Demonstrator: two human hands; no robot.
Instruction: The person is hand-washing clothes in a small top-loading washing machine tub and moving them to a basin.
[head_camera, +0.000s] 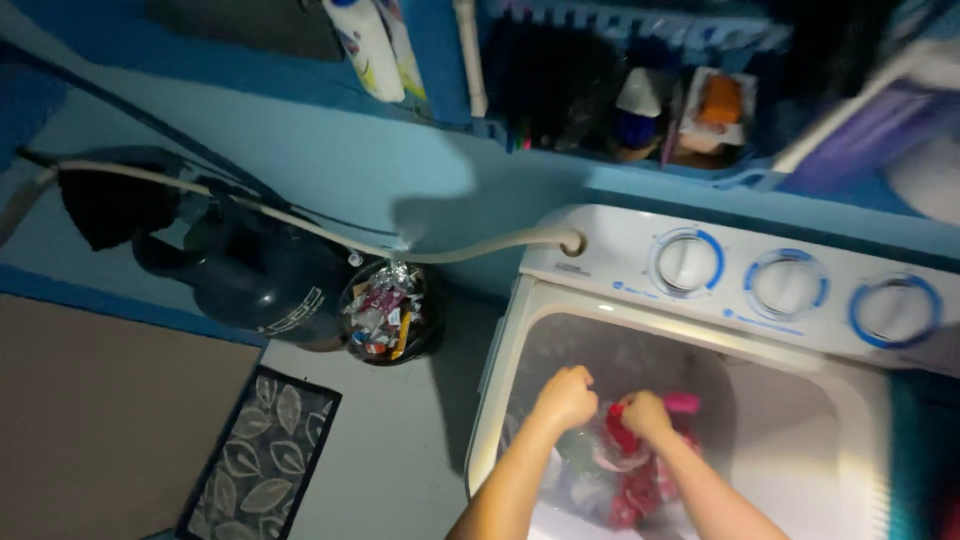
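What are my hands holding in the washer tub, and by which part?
Both the left hand and right hand are fisted on bunched red laundry, gripping its gathered top; the exact hold is blurred.

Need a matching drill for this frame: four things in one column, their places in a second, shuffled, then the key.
Things:
1. red crumpled cloth
2. dark round gas cylinder
3. leaf-patterned floor mat
4. three white round dials with blue rings

Places:
A. on the white washing machine's back panel
B. lower left, on the floor
C. by the blue wall, beside a bag of wrappers
D. in the tub, gripped by the right hand, left hand beside it

Pairs: 1-D, 2-C, 3-B, 4-A
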